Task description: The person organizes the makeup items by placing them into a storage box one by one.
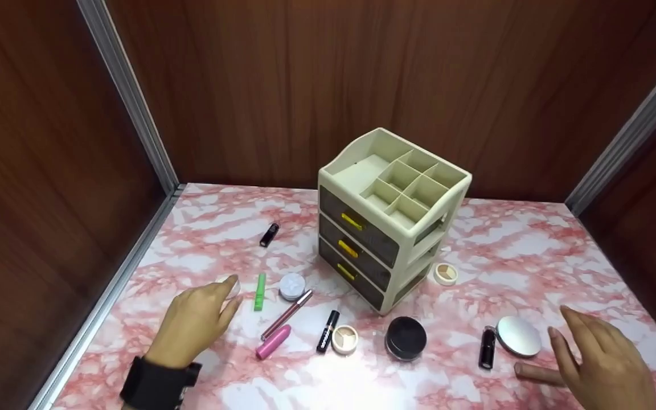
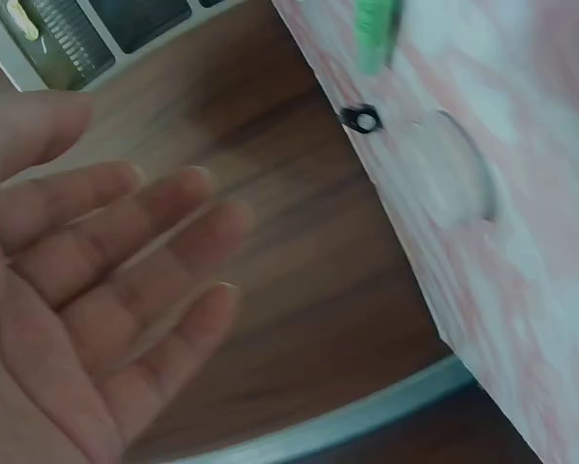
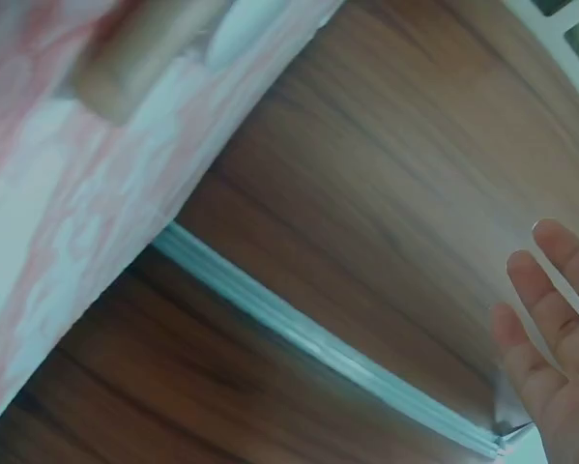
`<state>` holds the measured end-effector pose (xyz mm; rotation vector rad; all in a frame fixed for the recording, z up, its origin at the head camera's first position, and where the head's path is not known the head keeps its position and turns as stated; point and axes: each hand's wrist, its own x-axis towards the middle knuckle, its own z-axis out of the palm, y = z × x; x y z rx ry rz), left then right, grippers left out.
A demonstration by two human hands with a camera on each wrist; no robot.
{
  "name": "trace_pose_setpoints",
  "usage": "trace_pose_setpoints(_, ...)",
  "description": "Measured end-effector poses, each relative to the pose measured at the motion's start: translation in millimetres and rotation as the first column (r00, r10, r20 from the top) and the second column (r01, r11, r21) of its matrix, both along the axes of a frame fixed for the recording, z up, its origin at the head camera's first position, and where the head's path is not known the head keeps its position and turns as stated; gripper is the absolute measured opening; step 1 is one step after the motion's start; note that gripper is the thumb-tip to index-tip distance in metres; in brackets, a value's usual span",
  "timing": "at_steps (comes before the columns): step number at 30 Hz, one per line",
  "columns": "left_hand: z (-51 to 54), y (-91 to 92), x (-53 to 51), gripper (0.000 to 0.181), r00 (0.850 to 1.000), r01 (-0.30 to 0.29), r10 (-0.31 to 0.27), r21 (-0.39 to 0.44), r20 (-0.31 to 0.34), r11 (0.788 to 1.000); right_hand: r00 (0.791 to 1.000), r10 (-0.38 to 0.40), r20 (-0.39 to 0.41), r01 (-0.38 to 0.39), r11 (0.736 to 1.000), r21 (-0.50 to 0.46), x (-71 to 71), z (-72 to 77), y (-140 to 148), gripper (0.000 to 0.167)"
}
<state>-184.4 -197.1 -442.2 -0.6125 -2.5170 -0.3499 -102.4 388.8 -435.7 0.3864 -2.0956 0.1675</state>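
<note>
Head view shows the left hand (image 1: pixel 194 319), relaxed and empty, near a pale round container (image 2: pixel 446 174), and the right hand (image 1: pixel 607 356), spread and empty, beside a silver compact (image 1: pixel 519 336) on the marbled tabletop (image 1: pixel 220 222). Likely reaching; a pickup would call for lowering and pinching.

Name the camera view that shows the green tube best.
Head view: it shows the whole green tube lying unobstructed on the marbled tabletop. The left wrist view catches only part, cut off by the top edge; the right wrist view shows none of it.
</note>
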Motion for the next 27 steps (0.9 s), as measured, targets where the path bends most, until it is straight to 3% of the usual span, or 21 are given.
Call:
trace_pose_setpoints(4,2.3,9.6,-17.5,0.043,0.993,0.009,-0.011,0.015,0.117,1.0,0.997,0.078,-0.028,-0.078,0.997,-0.005,-11.6,8.2,-11.9,0.055)
trace_pose_setpoints(7,3.0,18.9,-35.5,0.045,0.978,0.027,-0.036,0.047,0.206,0.999,0.993,0.12,-0.023,-0.119,0.993,0.014,-23.8,14.1,-22.0,0.053)
trace_pose_setpoints(10,4.7,30.2,-55.9,0.045,0.951,0.051,-0.081,0.107,0.298,0.993,0.989,0.149,-0.014,-0.148,0.988,0.043,-37.5,20.9,-32.3,0.051)
trace_pose_setpoints(14,7.8,45.6,-81.7,0.046,0.904,0.066,-0.149,0.213,0.401,0.975,0.981,0.193,0.019,-0.193,0.98,0.05,-56.9,27.3,-47.3,0.049)
trace_pose_setpoints(19,13.6,64.9,-108.1,0.049,0.878,0.093,-0.226,0.312,0.423,0.945,0.97,0.229,0.083,-0.229,0.973,-0.012,-75.0,32.4,-71.5,0.046)
trace_pose_setpoints(23,24.3,81.2,-123.7,0.053,0.872,0.096,-0.263,0.382,0.413,0.919,0.957,0.277,0.081,-0.274,0.961,-0.049,-84.6,38.0,-99.6,0.049)
trace_pose_setpoints(27,38.0,98.1,-137.9,0.056,0.87,0.092,-0.306,0.483,0.387,0.871,0.947,0.31,0.089,-0.31,0.951,-0.018,-95.1,42.4,-128.5,0.053)
